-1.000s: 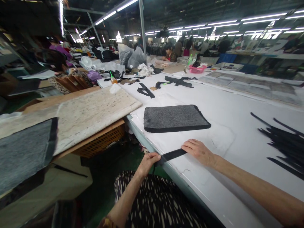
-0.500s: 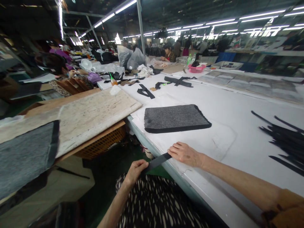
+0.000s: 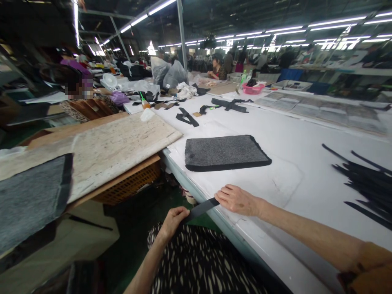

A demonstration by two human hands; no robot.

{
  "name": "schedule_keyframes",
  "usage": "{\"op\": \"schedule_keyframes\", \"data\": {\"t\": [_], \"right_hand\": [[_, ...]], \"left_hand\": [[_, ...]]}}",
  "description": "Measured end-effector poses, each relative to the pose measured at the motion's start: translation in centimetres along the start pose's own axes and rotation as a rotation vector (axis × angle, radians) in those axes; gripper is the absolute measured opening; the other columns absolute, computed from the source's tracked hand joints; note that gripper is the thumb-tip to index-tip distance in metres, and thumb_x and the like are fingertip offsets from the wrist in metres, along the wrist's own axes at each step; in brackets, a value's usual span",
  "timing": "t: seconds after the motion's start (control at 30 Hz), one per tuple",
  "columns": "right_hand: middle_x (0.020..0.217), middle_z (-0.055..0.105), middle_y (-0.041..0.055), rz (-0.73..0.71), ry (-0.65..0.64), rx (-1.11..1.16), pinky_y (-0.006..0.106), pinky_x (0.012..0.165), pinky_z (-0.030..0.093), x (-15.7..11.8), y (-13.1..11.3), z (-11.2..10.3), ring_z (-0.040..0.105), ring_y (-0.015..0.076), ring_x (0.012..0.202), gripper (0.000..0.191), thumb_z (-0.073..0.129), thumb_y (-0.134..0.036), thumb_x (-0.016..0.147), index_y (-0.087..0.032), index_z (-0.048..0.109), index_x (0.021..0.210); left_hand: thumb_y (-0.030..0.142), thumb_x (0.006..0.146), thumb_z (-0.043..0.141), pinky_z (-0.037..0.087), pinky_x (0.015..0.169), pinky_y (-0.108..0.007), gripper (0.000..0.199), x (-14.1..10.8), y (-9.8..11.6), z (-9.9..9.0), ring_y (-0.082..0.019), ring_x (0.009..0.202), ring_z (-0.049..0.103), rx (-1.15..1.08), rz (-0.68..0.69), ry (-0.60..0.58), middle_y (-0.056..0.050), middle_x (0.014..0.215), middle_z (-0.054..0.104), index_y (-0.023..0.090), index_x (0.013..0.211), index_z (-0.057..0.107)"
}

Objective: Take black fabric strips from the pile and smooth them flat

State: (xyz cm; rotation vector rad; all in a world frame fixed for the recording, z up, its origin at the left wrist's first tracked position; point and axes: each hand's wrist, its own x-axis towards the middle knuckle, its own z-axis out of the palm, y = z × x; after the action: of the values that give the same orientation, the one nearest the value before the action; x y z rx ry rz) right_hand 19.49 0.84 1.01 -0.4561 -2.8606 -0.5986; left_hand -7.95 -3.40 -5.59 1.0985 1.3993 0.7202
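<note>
A black strip [image 3: 202, 208] stretches between my two hands across the edge of the white table [image 3: 288, 134]. My left hand [image 3: 175, 219] pinches its lower end above my lap, off the table. Over the table edge, my right hand [image 3: 235, 199] is closed on the upper end. Beyond my right hand a grey felt panel [image 3: 226, 151] with black edging lies flat. A pile of black strips [image 3: 367, 179] is at the right. Another grey panel [image 3: 33, 200] with a black border rests on the board at the left.
A worn pale board [image 3: 122, 143] adjoins the table at left, above an orange crate [image 3: 128, 185]. Farther back are black scraps [image 3: 229, 105], a glue bottle [image 3: 144, 101] and a pink basket [image 3: 253, 88]. People work in the background.
The view has shifted very slightly. Both hands keep their grip on the black strip in nearly the same place. A seated person's head at the left has turned a little.
</note>
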Motion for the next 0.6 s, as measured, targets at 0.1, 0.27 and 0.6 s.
{"op": "schedule_keyframes", "data": {"t": [0.1, 0.27, 0.6], "right_hand": [[0.084, 0.055, 0.0049, 0.027, 0.017, -0.013, 0.03, 0.064, 0.033, -0.8, 0.3, -0.1, 0.045, 0.0148, 0.072, 0.021, 0.039, -0.004, 0.09, -0.011, 0.058, 0.086], [0.082, 0.056, 0.0048, 0.105, 0.024, -0.037, 0.031, 0.064, 0.034, -2.7, 0.9, -0.1, 0.046, 0.0149, 0.071, 0.024, 0.038, 0.001, 0.089, -0.011, 0.058, 0.085], [0.087, 0.057, 0.0064, 0.202, -0.05, -0.057, 0.031, 0.062, 0.036, -3.3, 0.2, 0.2, 0.047, 0.0169, 0.074, 0.026, 0.037, 0.003, 0.087, -0.011, 0.059, 0.087]], "left_hand": [[0.051, 0.063, 0.064, 0.026, 0.051, -0.024, 0.037, -0.6, 0.3, -0.4, -0.01, 0.053, 0.035, 0.029, 0.003, 0.01, 0.005, 0.053, 0.044, 0.016, 0.053, 0.057], [0.053, 0.063, 0.064, 0.026, 0.05, -0.023, 0.039, -1.4, 0.6, -0.6, -0.01, 0.053, 0.034, 0.033, 0.01, 0.019, 0.005, 0.053, 0.042, 0.016, 0.053, 0.056], [0.053, 0.063, 0.066, 0.028, 0.053, -0.023, 0.039, -2.7, 1.4, -0.6, -0.011, 0.055, 0.035, -0.001, -0.026, -0.001, 0.004, 0.053, 0.044, 0.016, 0.055, 0.057]]}}
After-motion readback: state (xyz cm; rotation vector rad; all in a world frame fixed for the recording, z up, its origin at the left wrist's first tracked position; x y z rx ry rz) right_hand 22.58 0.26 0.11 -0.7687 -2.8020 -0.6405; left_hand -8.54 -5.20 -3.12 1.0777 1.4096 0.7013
